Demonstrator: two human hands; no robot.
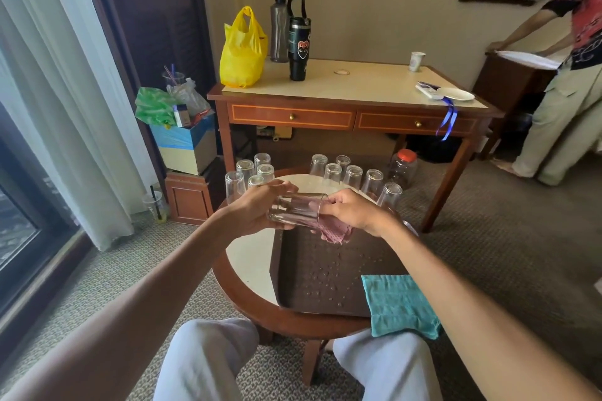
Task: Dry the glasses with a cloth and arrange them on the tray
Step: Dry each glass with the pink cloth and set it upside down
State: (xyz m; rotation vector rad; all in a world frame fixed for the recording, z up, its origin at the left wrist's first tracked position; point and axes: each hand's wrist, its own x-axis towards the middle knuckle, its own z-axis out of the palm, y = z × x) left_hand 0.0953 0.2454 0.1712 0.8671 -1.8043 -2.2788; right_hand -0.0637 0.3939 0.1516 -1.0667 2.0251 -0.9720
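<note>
Here, seen from the head camera, a seated person holds a clear glass [293, 212] on its side above the far end of a dark tray [325, 273]. The left hand [255, 208] cradles the base end of the glass, with its fingers wrapped under and along the wall. The right hand [353, 210] is at the mouth end, its fingers closed on a pink cloth [334, 233]; part of the cloth is pushed inside the glass and the rest hangs below the rim. The tray lies on a round table [247, 257], and its floor is dotted with water drops. A teal cloth [397, 303] is draped over the tray's near right corner. At the far side of the table, upturned glasses stand in two clusters, one to the left [245, 170] and one to the right [353, 177], with a gap between them. Behind the table stands a wooden desk [342, 83] bearing a yellow bag [242, 52], a grey bottle [279, 29] and a black tumbler [299, 49]. A second person [570, 81] stands at the far right.
</note>
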